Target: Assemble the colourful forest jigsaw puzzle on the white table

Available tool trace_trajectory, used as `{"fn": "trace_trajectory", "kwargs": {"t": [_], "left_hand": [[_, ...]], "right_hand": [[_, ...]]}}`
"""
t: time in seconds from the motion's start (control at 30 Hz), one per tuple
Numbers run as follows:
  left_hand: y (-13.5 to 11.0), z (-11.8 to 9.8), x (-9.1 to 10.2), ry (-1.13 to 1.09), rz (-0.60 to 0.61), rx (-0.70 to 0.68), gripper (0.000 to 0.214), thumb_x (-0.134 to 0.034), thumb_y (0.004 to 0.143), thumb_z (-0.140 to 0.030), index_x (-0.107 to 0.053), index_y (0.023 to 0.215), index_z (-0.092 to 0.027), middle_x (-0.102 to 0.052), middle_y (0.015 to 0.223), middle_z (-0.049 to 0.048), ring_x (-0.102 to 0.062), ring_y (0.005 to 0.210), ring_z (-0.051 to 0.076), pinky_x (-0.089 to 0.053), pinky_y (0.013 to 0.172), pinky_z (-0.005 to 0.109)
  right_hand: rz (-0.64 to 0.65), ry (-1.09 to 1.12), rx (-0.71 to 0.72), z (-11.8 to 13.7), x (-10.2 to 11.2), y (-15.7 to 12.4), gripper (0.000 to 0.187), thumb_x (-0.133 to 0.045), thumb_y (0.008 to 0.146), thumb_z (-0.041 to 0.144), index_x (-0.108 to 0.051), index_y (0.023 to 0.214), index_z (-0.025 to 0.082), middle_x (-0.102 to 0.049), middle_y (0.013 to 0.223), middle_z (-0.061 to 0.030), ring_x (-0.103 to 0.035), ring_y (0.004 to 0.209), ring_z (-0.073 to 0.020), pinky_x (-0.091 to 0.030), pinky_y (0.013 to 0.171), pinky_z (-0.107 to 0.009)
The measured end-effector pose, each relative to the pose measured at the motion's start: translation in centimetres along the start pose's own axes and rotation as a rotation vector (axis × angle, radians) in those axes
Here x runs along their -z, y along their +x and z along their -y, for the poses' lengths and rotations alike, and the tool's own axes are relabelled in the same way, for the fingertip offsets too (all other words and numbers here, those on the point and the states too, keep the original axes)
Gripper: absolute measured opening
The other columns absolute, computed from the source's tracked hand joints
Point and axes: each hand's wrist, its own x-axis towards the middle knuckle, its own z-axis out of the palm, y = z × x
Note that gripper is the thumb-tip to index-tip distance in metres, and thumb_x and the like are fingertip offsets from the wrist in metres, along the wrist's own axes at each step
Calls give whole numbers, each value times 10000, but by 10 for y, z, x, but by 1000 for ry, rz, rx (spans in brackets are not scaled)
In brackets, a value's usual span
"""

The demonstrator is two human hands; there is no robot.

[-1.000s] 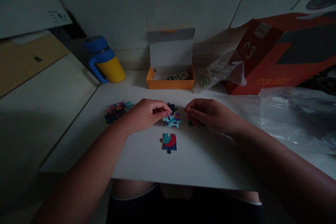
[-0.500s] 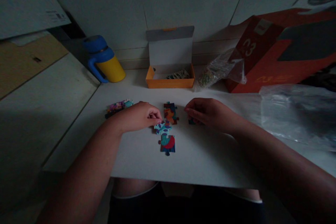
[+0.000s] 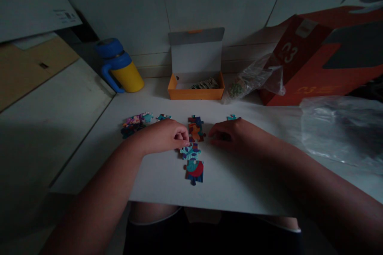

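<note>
My left hand (image 3: 170,134) is closed, thumb and fingertips pinching the upper left edge of a light-blue jigsaw piece with purple spots (image 3: 190,152), which lies on the table. Just below it is a piece with a red and teal pattern (image 3: 195,170). Above it stand orange and dark-blue joined pieces (image 3: 196,128). To their right rests my right hand (image 3: 229,134), fingers curved low over the table, with a gap between thumb and forefinger. What lies beneath its palm is in shadow. A teal piece (image 3: 233,117) shows behind that hand.
A heap of jigsaw pieces (image 3: 133,124) and a single piece (image 3: 164,117) lie left. Behind stand an open orange box (image 3: 196,94) holding more pieces, a blue-yellow jug (image 3: 127,75), a clear bag (image 3: 239,87) and a red box (image 3: 314,71). Plastic wrap (image 3: 338,131) lies right.
My left hand and the light-blue piece have shifted right and toward me, with the red-teal piece. The right hand has lowered toward me, its thumb and forefinger now apart, uncovering the teal piece behind.
</note>
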Motion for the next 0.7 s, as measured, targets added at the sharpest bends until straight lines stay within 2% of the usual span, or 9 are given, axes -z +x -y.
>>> {"fn": "trace_trajectory", "kwargs": {"t": [0.13, 0.2, 0.33, 0.4, 0.5, 0.6, 0.7], "left_hand": [[0, -1, 2, 27, -30, -28, 82, -714, 866, -283, -781, 875, -237, -776, 784, -8, -682, 677, 154, -422, 593, 249], [-1, -3, 6, 39, -133, -30, 119, -696, 898, -321, -777, 879, -236, -754, 745, -8, -660, 645, 153, -419, 580, 256], [-11, -2, 25, 50, -429, 33, 197, -666, 947, -407, -768, 930, -239, -765, 771, 23, -662, 644, 176, -451, 576, 285], [-20, 6, 38, 85, -496, 82, 230, -673, 951, -444, -768, 966, -235, -780, 817, 40, -681, 677, 195, -473, 590, 298], [-34, 28, 55, 186, -501, 185, 248, -716, 930, -450, -765, 968, -210, -772, 825, 35, -687, 713, 204, -491, 632, 303], [-43, 49, 65, 208, -497, 247, 352, -772, 886, -523, -762, 997, -189, -754, 826, 33, -671, 739, 201, -484, 651, 294], [-45, 53, 65, 203, -429, 259, 479, -873, 746, -587, -777, 1037, -218, -736, 855, 31, -653, 746, 206, -472, 642, 295]], "right_hand": [[18, 3, 9, 2, 0, -1, 258, -646, 998, 390, -797, 1145, 242, -802, 959, -79, -689, 740, -210, -436, 673, -326], [13, 23, 25, 3, 0, -1, 240, -665, 985, 380, -799, 1140, 253, -805, 957, -74, -686, 722, -205, -443, 674, -326], [42, 66, 69, 6, -2, -1, 203, -689, 974, 381, -797, 1112, 280, -807, 985, -64, -696, 743, -209, -460, 697, -332], [62, 80, 96, 10, -4, -2, 180, -710, 958, 364, -797, 1093, 283, -806, 999, -61, -707, 783, -220, -470, 724, -339], [77, 112, 140, 17, -9, -2, 199, -738, 933, 345, -794, 1113, 284, -807, 1034, -61, -724, 853, -239, -486, 773, -353], [102, 119, 157, 22, -16, -2, 264, -751, 917, 334, -779, 1173, 280, -808, 1062, -57, -736, 881, -244, -499, 788, -356], [123, 105, 171, 27, -23, -2, 287, -753, 913, 342, -771, 1190, 267, -808, 1078, -63, -741, 880, -246, -502, 777, -354]]}}
